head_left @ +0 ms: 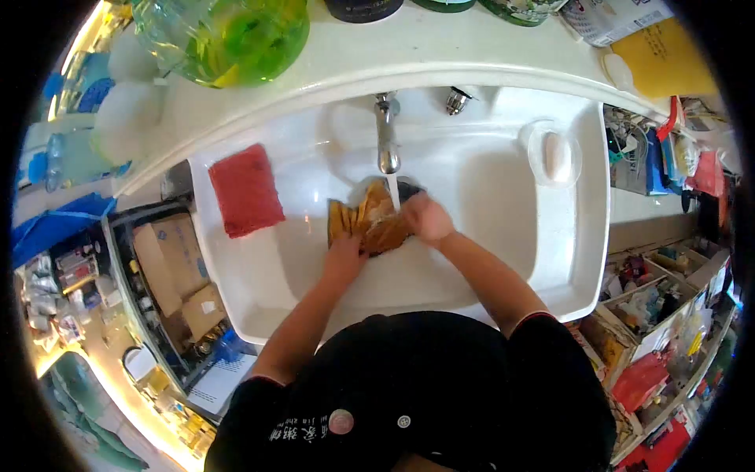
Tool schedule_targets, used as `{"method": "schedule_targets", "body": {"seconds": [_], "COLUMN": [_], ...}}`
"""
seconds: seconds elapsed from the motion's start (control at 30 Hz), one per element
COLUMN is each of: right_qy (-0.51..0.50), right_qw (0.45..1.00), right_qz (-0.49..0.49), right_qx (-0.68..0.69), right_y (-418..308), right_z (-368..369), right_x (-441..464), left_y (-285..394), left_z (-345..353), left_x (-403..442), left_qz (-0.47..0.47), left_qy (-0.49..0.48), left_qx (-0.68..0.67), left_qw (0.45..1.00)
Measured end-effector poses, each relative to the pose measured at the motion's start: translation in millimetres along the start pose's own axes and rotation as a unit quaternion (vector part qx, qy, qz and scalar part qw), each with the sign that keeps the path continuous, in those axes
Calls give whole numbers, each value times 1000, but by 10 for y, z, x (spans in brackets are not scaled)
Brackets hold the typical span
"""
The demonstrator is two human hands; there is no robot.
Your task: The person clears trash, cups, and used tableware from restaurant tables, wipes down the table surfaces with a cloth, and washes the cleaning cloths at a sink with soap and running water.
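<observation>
An orange-brown cloth (381, 226) is bunched up in the white sink (491, 212), below the faucet (386, 138), and a stream of water runs onto it. My left hand (344, 258) grips the cloth's lower left part, its fingers partly hidden in the folds. At the cloth's right edge, my right hand (429, 219) is closed with fingers curled round the fabric. Part of the dark drain shows behind the cloth.
A folded red cloth (246, 191) lies on the sink's left rim. On the right rim, a bar of soap (557, 157) rests in a clear dish. Bottles, including a large green-tinted one (236, 39), line the ledge behind. Cluttered shelves (657, 315) and a cardboard box (169, 263) flank the sink.
</observation>
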State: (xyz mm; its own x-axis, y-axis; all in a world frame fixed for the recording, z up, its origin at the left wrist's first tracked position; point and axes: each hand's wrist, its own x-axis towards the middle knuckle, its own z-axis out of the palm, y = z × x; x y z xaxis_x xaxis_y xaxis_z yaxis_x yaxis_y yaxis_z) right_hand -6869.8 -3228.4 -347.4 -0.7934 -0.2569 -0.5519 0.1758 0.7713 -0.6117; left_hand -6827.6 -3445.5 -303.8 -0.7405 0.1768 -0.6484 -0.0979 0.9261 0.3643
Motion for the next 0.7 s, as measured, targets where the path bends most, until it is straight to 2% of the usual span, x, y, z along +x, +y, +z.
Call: {"method": "schedule_targets", "body": {"seconds": [0.03, 0.07, 0.1, 0.13, 0.2, 0.23, 0.27, 0.3, 0.33, 0.37, 0.4, 0.43, 0.47, 0.5, 0.53, 0.57, 0.63, 0.67, 0.7], "right_qy": [165, 324, 374, 377, 250, 296, 300, 299, 286, 326, 389, 370, 354, 229, 232, 197, 220, 224, 255], "right_qw": [981, 925, 901, 901, 939, 905, 904, 930, 916, 885, 835, 824, 811, 891, 857, 892, 911, 910, 917], "right_qz": [-101, -197, -219, -216, -227, -294, -293, -193, -84, 74, 123, 126, 127, 153, 133, 51, -81, -78, -135], "right_qx": [-1, -3, 7, 10, -72, -76, -79, 96, 269, 325, 370, 409, 449, 362, 441, 404, 339, 341, 274], "right_y": [55, 80, -57, -137, -207, -58, 50, 156, 207, -136, -185, -273, -403, -736, -974, -988, -1299, -1329, -1350], "right_z": [-90, -132, -192, -64, 273, 456, 475, 436, 387, -133, -162, 16, 203, -11, -48, 39, -61, -38, -12], "right_x": [49, 82, 54, 46, 54, 167, 272, 391, 462, 233, 257, 282, 309, 75, -106, -198, -610, -604, -602], "left_y": [34, 87, 134, 74, -94, -104, -103, -88, 6, 181, 297, 272, 245, 574, 782, 762, 685, 615, 375], "left_z": [-67, -112, -152, -50, 207, 189, 168, 148, 52, -99, -159, -33, 93, -232, -445, -503, -578, -620, -523], "left_x": [-98, -208, -259, -184, 38, 67, 109, 151, 143, 84, 32, 119, 207, 204, 237, 302, 410, 490, 778], "left_qz": [1, 8, 15, 18, 93, 96, 64, 30, 34, -54, -142, -22, 94, 47, -3, -18, 2, 20, 68], "left_qy": [2, 102, 199, 198, 279, 279, 191, 94, 92, 71, 43, 66, 109, 6, -99, -53, -68, -80, -155], "left_qx": [6, 92, 177, 182, -82, -82, -246, -400, -400, -613, -783, -722, -652, -784, -879, -872, -867, -862, -801], "left_qw": [1000, 990, 964, 963, 952, 952, 948, 911, 911, 785, 604, 689, 744, 619, 467, 486, 494, 501, 575]}}
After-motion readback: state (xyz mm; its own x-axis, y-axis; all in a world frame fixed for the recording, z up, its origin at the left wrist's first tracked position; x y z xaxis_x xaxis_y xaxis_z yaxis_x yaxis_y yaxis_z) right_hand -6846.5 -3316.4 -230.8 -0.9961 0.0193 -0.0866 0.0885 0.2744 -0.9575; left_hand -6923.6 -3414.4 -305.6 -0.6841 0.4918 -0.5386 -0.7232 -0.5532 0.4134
